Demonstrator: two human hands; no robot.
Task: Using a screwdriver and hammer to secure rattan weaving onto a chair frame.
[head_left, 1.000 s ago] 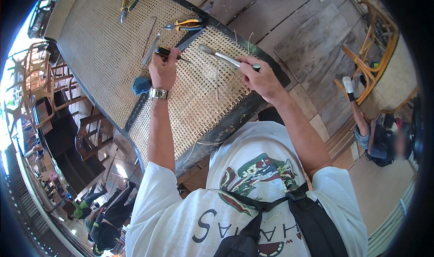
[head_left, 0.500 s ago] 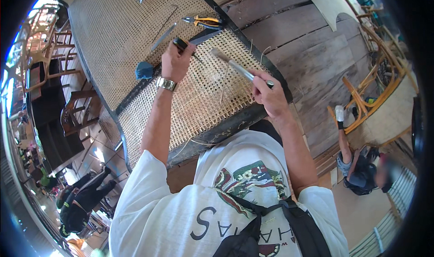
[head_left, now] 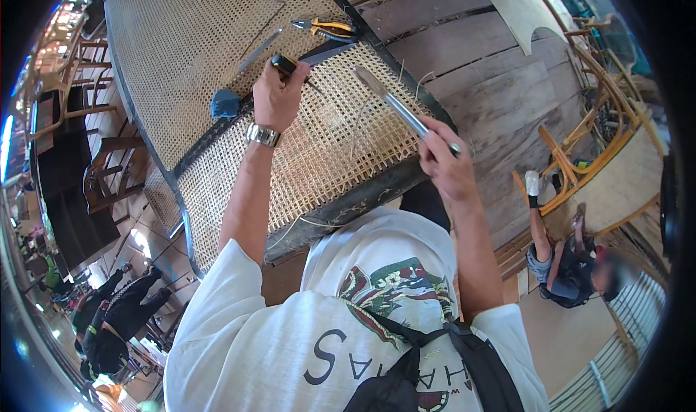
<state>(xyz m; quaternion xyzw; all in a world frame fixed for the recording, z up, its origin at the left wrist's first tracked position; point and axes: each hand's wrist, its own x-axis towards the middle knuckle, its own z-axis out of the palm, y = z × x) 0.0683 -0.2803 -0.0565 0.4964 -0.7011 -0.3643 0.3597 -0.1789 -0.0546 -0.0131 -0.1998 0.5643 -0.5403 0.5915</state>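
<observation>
My left hand, wearing a metal-band wristwatch, is closed round a short black-handled tool. A thin dark shaft shows below that hand, over the woven cane panel; where its tip meets the weave I cannot tell. In my right hand is a long silvery metal bar-like tool, its wider, duller end slanting up and left above the cane. Beyond my hands, pliers with yellow-and-black handles lie on the weave. A narrow metal blade and a blue lump rest left of my left hand.
Black frame rails edge the cane, with loose strands sticking out. A thin hooked rod lies farther off. Weathered boards are on the right, near a bent-wood chair frame and a seated person. Wooden chairs stand left.
My right hand and its metal tool have moved right and slightly down, away from my left hand. My left hand keeps its grip on the black-handled tool. The view has shifted slightly.
</observation>
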